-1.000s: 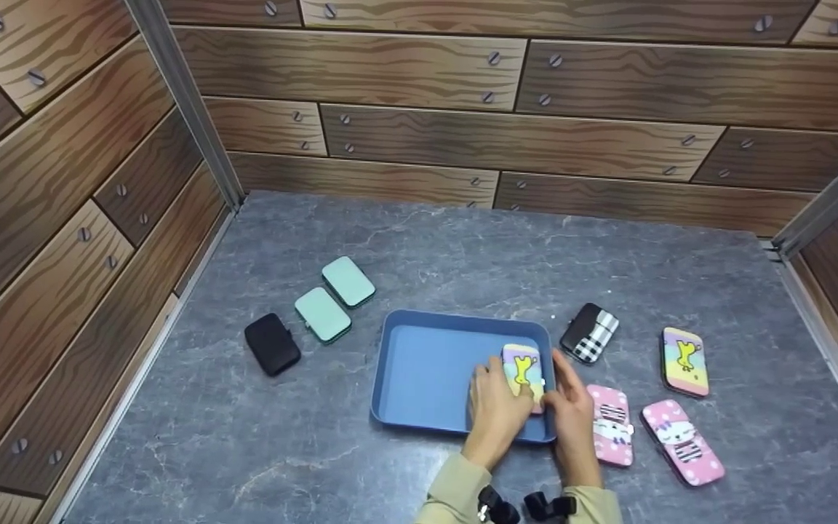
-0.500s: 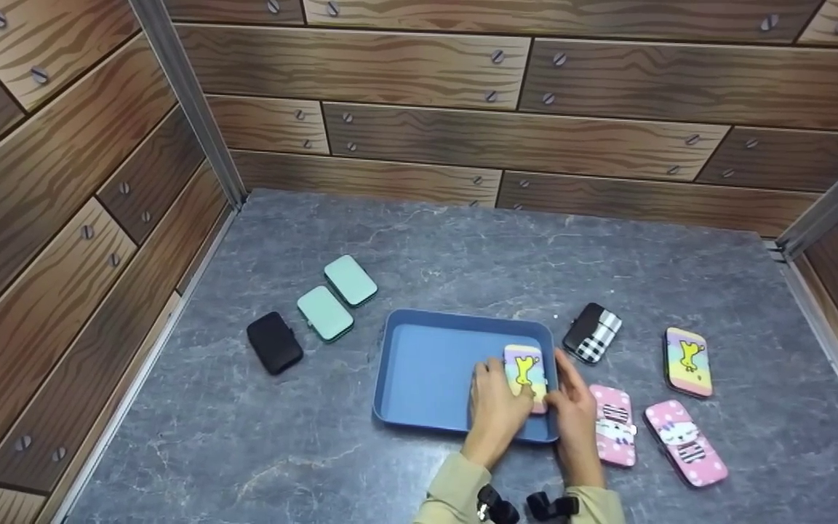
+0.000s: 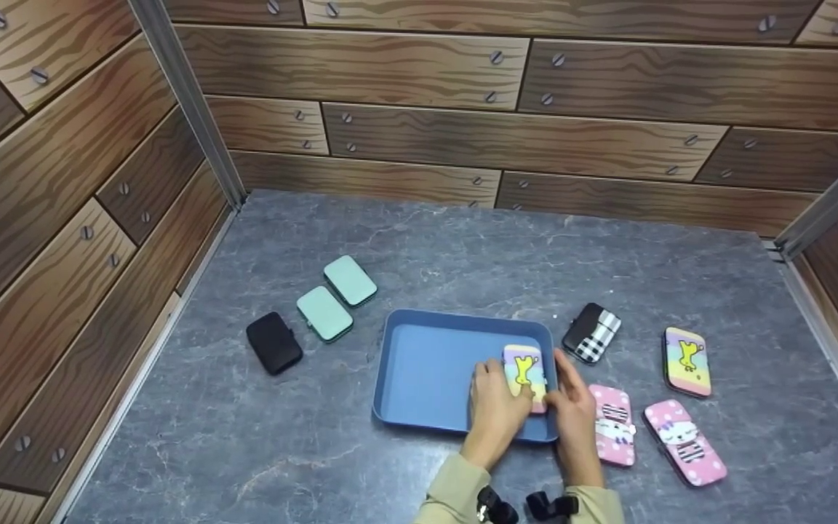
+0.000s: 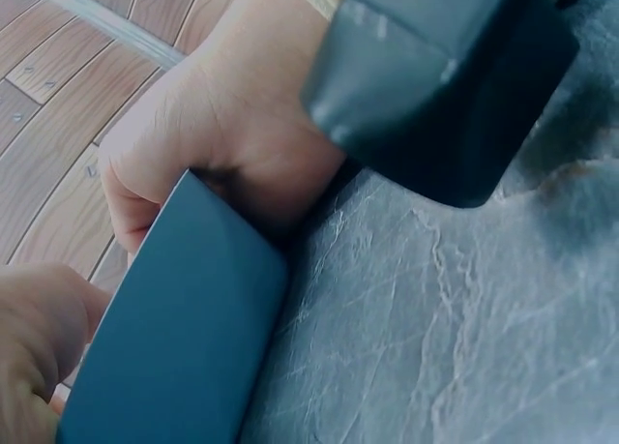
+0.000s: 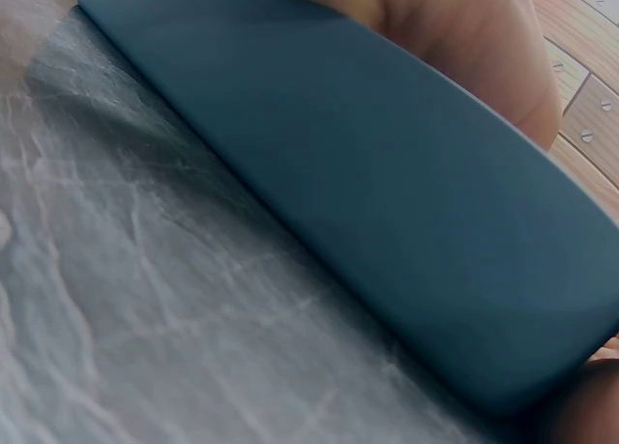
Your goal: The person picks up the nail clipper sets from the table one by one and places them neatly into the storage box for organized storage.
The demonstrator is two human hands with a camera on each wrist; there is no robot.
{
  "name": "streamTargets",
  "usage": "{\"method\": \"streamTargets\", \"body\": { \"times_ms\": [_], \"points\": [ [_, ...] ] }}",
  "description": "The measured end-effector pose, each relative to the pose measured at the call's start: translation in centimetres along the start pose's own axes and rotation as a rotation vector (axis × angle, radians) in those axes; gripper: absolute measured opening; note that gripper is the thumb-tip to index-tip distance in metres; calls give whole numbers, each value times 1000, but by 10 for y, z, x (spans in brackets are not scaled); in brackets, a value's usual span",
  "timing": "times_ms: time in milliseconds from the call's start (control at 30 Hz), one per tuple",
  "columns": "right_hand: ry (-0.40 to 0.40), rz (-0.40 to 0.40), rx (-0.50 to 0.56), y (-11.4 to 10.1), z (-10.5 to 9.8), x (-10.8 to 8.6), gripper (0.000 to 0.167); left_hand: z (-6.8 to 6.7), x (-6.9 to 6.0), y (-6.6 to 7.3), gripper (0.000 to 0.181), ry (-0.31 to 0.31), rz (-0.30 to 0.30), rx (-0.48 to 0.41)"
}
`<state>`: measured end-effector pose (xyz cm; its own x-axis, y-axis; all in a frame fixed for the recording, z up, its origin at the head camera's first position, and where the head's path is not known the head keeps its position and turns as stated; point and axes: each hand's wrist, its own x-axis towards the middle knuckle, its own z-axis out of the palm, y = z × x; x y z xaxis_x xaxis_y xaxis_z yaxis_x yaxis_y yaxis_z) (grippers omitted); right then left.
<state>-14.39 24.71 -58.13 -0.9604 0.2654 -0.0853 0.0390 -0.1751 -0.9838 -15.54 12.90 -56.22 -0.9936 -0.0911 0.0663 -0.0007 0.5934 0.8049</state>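
Note:
A rainbow case with a yellow animal (image 3: 523,366) lies in the right end of the blue tray (image 3: 426,364). The left hand (image 3: 497,411) reaches over the tray's near edge and grips this case, thumb across its lower part and fingers at its left side. Along the tray's right wall, the right hand (image 3: 575,422) has its fingers outside and its thumb over the rim by the case. In the left wrist view, the tray's wall (image 4: 184,318) hides the left hand's (image 4: 222,125) fingertips. The right wrist view shows mostly the tray's outer wall (image 5: 358,173).
Right of the tray lie a black-and-checked case (image 3: 591,333), a second rainbow case (image 3: 687,362) and two pink cases (image 3: 614,426), (image 3: 684,442). On the left are two mint cases (image 3: 324,314), (image 3: 350,280) and a black case (image 3: 274,343). Wood-patterned walls (image 3: 419,138) enclose the grey surface.

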Motion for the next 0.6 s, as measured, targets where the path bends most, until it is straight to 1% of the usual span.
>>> {"method": "streamTargets", "body": {
  "times_ms": [233,367,467,600],
  "points": [
    [-5,14,21,1,1,0,78,-3,2,-1,52,-25,-14,-7],
    [-8,9,17,1,1,1,78,-8,1,-1,45,-52,-2,-5],
    [-5,10,21,1,0,1,78,-13,0,-3,37,-69,30,-8],
    [5,-2,15,2,-1,1,78,-23,-3,-4,29,-55,98,6]
  ]
}}
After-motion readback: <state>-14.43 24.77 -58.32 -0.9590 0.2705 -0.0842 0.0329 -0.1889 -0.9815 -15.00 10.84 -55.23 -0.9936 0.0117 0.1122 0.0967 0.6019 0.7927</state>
